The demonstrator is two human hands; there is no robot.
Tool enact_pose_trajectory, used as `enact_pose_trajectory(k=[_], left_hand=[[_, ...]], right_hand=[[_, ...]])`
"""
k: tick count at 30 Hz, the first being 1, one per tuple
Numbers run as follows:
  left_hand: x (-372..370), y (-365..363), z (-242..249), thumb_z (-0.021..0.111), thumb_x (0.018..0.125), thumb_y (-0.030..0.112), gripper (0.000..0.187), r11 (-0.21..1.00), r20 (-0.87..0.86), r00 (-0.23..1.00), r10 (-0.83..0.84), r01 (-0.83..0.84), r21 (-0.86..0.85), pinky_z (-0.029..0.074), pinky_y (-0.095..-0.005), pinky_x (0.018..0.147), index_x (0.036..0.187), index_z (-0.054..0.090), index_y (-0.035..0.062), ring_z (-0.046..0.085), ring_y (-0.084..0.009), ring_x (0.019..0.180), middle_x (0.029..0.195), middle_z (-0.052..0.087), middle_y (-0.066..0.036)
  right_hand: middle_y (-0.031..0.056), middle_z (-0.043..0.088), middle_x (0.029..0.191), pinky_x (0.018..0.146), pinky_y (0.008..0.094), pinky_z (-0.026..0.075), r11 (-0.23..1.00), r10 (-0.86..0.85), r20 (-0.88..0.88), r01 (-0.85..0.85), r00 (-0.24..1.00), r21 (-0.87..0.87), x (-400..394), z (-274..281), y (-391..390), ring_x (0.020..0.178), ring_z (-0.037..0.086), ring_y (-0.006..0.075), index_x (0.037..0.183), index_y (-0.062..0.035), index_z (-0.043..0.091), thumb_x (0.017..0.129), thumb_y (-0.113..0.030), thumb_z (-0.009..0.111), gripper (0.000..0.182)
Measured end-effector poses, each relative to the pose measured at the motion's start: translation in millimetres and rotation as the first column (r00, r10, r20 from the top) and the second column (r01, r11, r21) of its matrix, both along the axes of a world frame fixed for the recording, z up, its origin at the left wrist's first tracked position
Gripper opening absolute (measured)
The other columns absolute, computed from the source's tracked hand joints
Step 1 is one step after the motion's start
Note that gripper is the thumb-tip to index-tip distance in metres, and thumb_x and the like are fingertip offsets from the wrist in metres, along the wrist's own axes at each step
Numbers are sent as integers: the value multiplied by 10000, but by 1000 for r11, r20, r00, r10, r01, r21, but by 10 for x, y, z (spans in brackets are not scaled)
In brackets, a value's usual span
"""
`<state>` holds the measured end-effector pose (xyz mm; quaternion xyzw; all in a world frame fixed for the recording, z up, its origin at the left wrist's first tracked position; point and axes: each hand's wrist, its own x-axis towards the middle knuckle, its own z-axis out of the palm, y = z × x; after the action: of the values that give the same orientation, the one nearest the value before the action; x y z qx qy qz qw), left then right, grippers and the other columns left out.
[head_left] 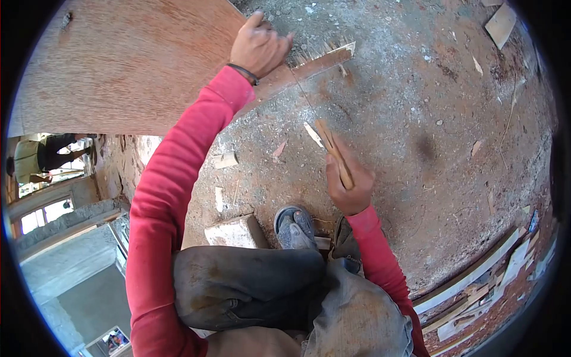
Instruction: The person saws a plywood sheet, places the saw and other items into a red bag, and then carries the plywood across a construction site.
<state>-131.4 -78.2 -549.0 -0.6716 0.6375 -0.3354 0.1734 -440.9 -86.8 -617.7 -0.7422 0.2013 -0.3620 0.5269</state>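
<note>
My right hand (351,181) is closed around the wooden handle (334,149) of a handsaw. Its thin blade (304,94), seen almost edge-on, runs up to a narrow sawn strip (321,63) along the edge of a large plywood sheet (131,65). Beyond the blade, the strip's outer end stands out over the ground, with ragged splinters along its far side. My left hand (262,47) grips the sheet near its corner, just left of the blade. Its fingers are curled and the thumb points away; the fingertips are partly hidden.
Dusty ground (404,131) carries scattered wood scraps. A pale block (237,232) lies beside my sandalled foot (294,229). Long offcuts (470,279) are piled at lower right. Another person (44,156) stands at far left, near a wall with window openings.
</note>
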Motion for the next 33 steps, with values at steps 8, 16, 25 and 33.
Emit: enact_pose_trajectory(k=[8,16,25,33], left_hand=[[341,43,-230,521,861,220,203,989,24,1000,6,-10,148,439,-430,856,887,703,135,577,-187,572,569,573,-14],[169,-67,-12,589,900,242,482,967,14,970,-245,245,-67,406,-286,668,434,521,141,543,-158,517,431,517,-42],[221,-75,-66,571,859,214,89,961,30,996,80,-85,264,437,-396,839,853,628,145,589,-186,620,585,597,-20],[214,-78,-70,625,847,199,375,974,36,978,-208,210,-81,429,-307,636,487,542,136,571,-171,523,476,535,-34]], right_hand=[[184,715,1035,569,277,551,997,30,-163,-42,986,-70,-512,227,43,678,720,205,1265,-7,595,846,-17,677,427],[168,711,1058,744,316,563,986,101,-140,-80,985,143,642,-229,-160,853,720,242,1207,-3,624,872,-49,678,342],[142,715,1049,731,293,566,986,108,-197,-79,974,149,551,-189,-145,852,723,199,1187,-18,624,863,-56,689,333],[100,722,973,601,279,546,990,-81,-131,64,988,-129,-417,-272,63,715,709,204,1206,-68,627,860,-64,678,350]])
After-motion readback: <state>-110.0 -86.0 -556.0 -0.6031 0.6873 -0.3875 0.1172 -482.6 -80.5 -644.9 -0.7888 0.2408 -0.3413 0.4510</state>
